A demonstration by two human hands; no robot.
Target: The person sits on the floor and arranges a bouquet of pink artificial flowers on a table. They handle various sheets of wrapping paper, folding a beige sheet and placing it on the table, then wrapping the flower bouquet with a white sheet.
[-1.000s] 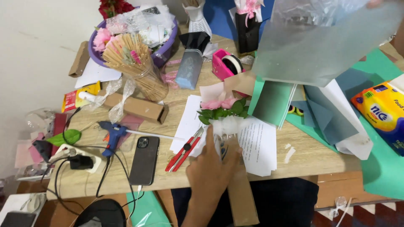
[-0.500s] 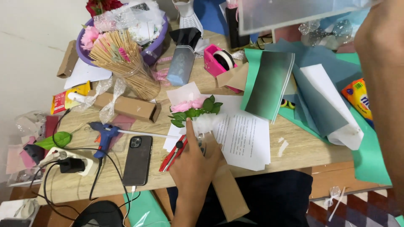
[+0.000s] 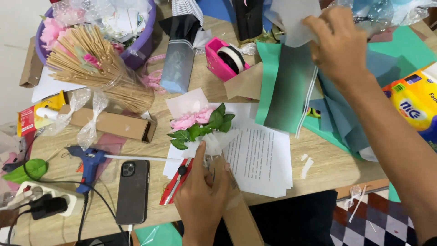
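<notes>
The bouquet (image 3: 200, 125), pink flowers with green leaves in white wrap, lies near the front edge of the tabletop (image 3: 318, 168), its stem end toward the person. The left hand (image 3: 202, 196) is closed around the wrapped stem, fingers curled over it, and holds it down on a brown paper strip (image 3: 239, 214). Printed sheets (image 3: 261, 157) lie under and just right of the bouquet. A red cutter (image 3: 175, 182) lies just left of the hand, touching the sheets. The right hand (image 3: 339, 43) is raised at the far right, fingers pinched on a pale sheet (image 3: 293, 18) above a stack of green and blue wrapping paper (image 3: 284, 89). A pink tape dispenser (image 3: 223, 59) stands behind the bouquet. Further left lie a phone (image 3: 133, 191), a blue glue gun (image 3: 88, 164), a cardboard box (image 3: 114, 124) and a bundle of sticks (image 3: 98, 68) in front of a purple basin (image 3: 143, 43)
</notes>
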